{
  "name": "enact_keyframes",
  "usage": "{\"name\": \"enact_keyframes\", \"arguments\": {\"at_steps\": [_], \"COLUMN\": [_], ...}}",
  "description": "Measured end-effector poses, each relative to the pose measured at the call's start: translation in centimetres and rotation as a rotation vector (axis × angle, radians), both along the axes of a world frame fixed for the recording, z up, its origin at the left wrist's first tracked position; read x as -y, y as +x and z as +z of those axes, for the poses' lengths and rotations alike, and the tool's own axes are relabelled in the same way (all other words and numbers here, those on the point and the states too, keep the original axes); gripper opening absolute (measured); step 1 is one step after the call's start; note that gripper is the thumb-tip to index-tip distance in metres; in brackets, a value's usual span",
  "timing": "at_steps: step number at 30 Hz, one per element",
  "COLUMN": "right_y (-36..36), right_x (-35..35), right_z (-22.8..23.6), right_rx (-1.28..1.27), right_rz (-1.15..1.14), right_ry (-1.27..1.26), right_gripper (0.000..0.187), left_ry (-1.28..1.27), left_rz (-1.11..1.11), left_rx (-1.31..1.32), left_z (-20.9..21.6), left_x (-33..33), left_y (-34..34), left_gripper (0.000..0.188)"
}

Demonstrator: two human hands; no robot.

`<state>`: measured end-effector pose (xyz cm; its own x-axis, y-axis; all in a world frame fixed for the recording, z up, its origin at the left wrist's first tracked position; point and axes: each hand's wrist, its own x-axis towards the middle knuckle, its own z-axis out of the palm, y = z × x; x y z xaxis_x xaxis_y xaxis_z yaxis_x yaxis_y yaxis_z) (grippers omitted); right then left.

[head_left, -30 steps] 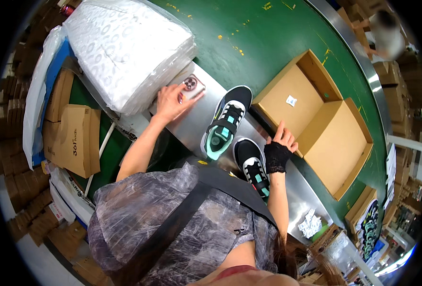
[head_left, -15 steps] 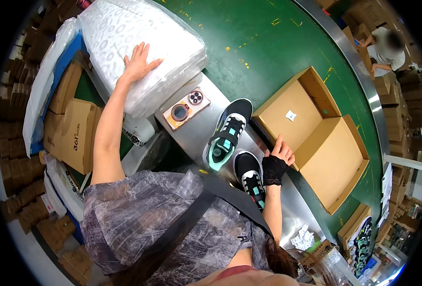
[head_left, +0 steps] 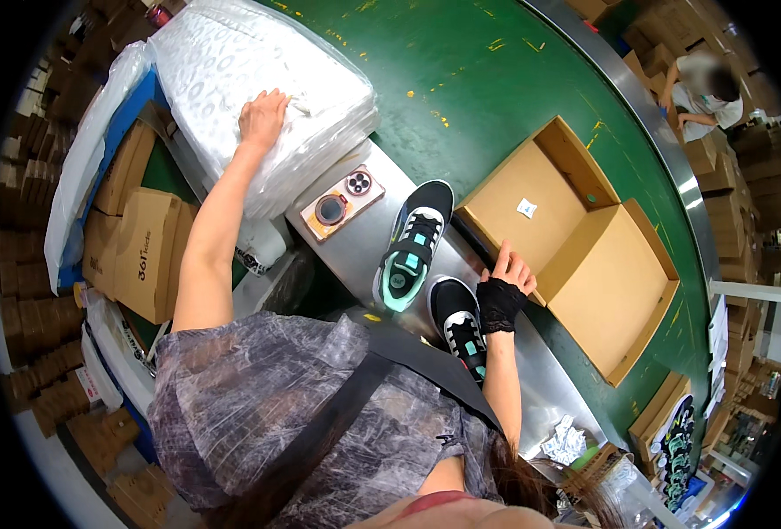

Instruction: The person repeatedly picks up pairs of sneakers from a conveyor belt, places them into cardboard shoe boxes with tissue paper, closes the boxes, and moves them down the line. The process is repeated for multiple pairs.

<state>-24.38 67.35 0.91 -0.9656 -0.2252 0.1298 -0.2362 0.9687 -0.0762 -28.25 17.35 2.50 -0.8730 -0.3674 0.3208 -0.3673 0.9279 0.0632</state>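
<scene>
Though spread flat half a second ago, now drawn together at the left hand (head_left: 263,122), on crinkled, glossy film (head_left: 324,84) over the white bundle (head_left: 205,79); cannot tell whether pinching it. Still loosely parted at the right hand (head_left: 508,271), in black lace (head_left: 501,306), by the angular cardboard box (head_left: 609,284). With rounded black-and-mint sneakers (head_left: 424,226) between both grips, on smooth metal (head_left: 540,375).

bundle (head_left: 223,75): left of shoes (head_left: 416,238) | box (head_left: 615,304): right of shoes
</scene>
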Motion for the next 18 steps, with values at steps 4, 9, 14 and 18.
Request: {"name": "enact_keyframes", "arguments": {"at_steps": [4,9,14,18], "right_y": [-0.4,-0.3,-0.1,-0.7], "right_x": [0.0,-0.5,-0.1,1.9], "right_z": [-0.5,-1.5,-0.2,6.5], "right_rx": [0.027,-0.015,0.107,0.210], "right_rz": [0.002,0.051,0.039,0.275], "right_ry": [-0.010,-0.030,-0.076,-0.597], "right_gripper": [0.069,0.071,0.077,0.094], "left_ry": [-0.040,-0.145,0.336,0.645], "left_rz": [0.064,-0.006,-0.302,-0.700], "left_rx": [-0.008,-0.623,-0.696,-0.607], "left_z": [1.8,9.3,19.9,20.1], "left_x": [-1.4,-1.2,-11.0,-21.0], "left_y": [-1.1,-1.0,-0.7,-3.1], "left_gripper": [0.020,0.016,0.015,0.011]}}
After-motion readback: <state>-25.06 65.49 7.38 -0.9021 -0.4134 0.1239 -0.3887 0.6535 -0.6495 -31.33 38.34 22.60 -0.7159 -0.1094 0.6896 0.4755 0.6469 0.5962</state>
